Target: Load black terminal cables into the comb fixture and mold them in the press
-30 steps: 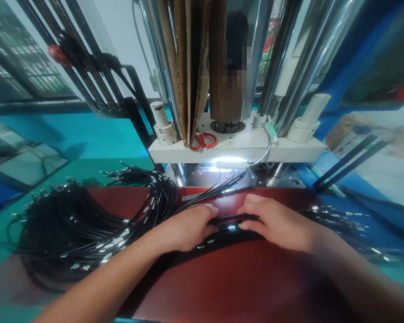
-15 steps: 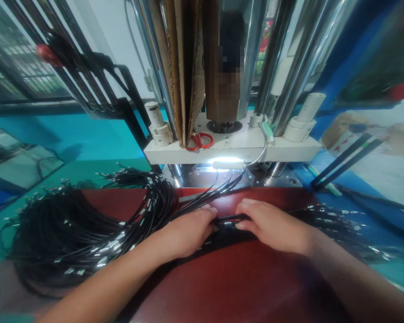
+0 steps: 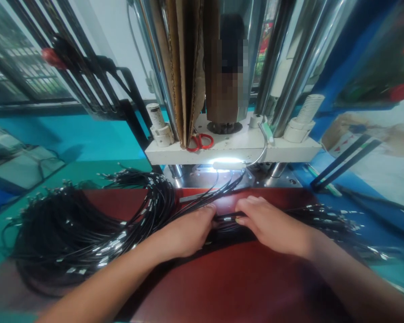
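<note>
To do this well, it seems best to keep the black cables (image 3: 226, 228) side by side and handle them gently, so none twist. They lie across the red surface (image 3: 215, 287), on the near side of the press (image 3: 175, 154). The left hand (image 3: 190, 231) has its grip curled around the bunch; the right hand (image 3: 267, 222) pinches it further right. Both backs face up, arms slanting inward, hands near but apart.
</note>
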Available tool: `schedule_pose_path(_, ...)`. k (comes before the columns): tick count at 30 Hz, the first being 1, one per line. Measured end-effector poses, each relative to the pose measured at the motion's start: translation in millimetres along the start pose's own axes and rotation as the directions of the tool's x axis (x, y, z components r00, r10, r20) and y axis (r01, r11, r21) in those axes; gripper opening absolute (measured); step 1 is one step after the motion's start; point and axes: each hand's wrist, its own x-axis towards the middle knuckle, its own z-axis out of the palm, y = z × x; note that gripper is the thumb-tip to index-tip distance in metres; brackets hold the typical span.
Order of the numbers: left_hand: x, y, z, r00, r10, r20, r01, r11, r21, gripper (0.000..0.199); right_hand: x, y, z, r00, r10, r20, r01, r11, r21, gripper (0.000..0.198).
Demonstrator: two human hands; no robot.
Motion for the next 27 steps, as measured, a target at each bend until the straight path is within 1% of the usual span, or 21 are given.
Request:
schedule_pose_path(3,-1.1,1.0,-9.3,0.999,0.022,-0.038,-0.024,0.999,-0.035,0.018,-1.0,-0.8,-2.6,0.999,-0.012,-0.049,0.012,1.000,-0.002,0.017)
schedule_pose_path(5,-2.2,1.1,-15.7,0.999,0.025,-0.033,-0.027,0.997,-0.069,0.017,-1.7,-1.0,-4.9,0.997,-0.021,-0.071,0.022,1.000,0.016,0.019)
schedule_pose_path(7,-3.1,0.7,-21.1,1.000,0.026,0.014,-0.024,0.995,-0.100,0.020,-2.5,-1.4,-8.8,0.998,-0.020,-0.056,0.024,0.997,0.068,0.020)
schedule_pose_path(9,-3.3,0.5,-24.5,0.996,0.020,0.086,-0.010,0.994,-0.107,0.029,-3.4,-1.9,-13.7,1.000,-0.014,-0.018,0.016,0.992,0.129,0.016)
schedule_pose_path(11,-2.5,0.5,-25.2,0.992,0.008,0.130,0.004,0.996,-0.092,0.034,-3.9,-2.0,-17.7,0.999,-0.004,0.032,-0.001,0.985,0.172,0.007)
schedule_pose_path(12,-1.8,0.6,-24.6,0.991,0.003,0.136,0.008,0.996,-0.085,0.032,-4.0,-1.8,-18.9,0.998,0.001,0.060,-0.012,0.983,0.183,0.003)
schedule_pose_path(14,-0.5,0.6,-22.6,0.990,0.011,0.139,0.000,0.997,-0.081,0.025,-3.8,-1.2,-19.4,0.995,0.008,0.098,-0.027,0.982,0.189,0.007)
schedule_pose_path(18,0.7,0.5,-18.8,0.990,0.019,0.138,-0.009,0.997,-0.074,0.015,-3.7,-0.3,-17.5,0.995,0.001,0.104,-0.021,0.980,0.196,0.009)
schedule_pose_path(23,-1.6,3.1,-19.9,0.990,-0.001,0.142,0.004,1.000,-0.020,0.017,-4.7,-1.4,-18.7,0.994,-0.010,0.109,-0.014,0.976,0.219,0.006)
schedule_pose_path(27,-5.3,3.9,-23.6,0.991,0.035,0.126,-0.037,0.999,0.021,0.017,-5.7,-1.7,-19.8,0.995,-0.033,0.095,0.010,0.974,0.228,0.005)
